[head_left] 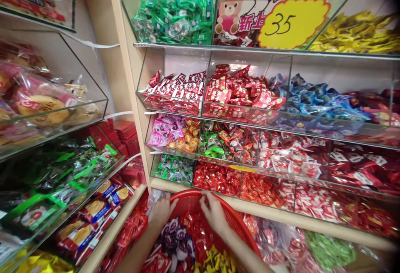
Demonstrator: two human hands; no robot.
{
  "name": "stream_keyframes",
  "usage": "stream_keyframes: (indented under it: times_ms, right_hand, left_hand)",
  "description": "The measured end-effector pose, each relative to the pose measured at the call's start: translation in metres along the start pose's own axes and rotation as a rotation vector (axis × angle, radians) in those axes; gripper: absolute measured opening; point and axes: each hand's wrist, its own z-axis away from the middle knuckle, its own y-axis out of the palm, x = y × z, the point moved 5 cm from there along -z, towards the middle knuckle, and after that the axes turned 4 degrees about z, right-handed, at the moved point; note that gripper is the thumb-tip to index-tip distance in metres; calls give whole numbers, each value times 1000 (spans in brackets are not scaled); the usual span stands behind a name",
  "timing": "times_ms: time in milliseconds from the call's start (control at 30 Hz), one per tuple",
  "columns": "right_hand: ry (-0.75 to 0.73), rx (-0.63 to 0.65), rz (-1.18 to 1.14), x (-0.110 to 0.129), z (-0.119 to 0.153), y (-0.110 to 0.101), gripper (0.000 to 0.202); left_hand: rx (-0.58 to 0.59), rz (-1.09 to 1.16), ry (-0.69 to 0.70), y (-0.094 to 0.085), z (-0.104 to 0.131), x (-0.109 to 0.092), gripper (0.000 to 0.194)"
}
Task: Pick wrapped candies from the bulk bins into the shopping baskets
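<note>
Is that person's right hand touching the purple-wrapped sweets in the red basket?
Apart. The head view shows red-wrapped sweets in the gap between the right hand and the purple-wrapped sweets.

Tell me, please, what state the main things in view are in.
Red basket: open-topped, partly filled.
Purple candies: wrapped, piled inside.
Left hand: by the basket, grip unclear.
Clear bag beside it: crumpled.
Right hand: fingers bent, over basket.
Yellow sign: marked 35.
Topmost green candies: wrapped, heaped.
</note>
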Motion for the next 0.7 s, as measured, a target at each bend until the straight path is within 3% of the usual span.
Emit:
stream_keyframes:
  times_ms: [133,233,367,700]
  right_hand:
    - [31,-102,388,-2,-37,-57,24]
    - [249,5,785,-28,-56,-78,28]
    - [432,223,962,-58,-66,-74,32]
    - [466,287,994,-71,-79,-50,40]
  left_hand:
    - [-3,11,17,-1,0,0,52]
    - [4,11,13,-2,1,0,51]
    - [-8,-6,4,-4,2,-1,50]
    - [46,13,-17,-4,2,-1,53]
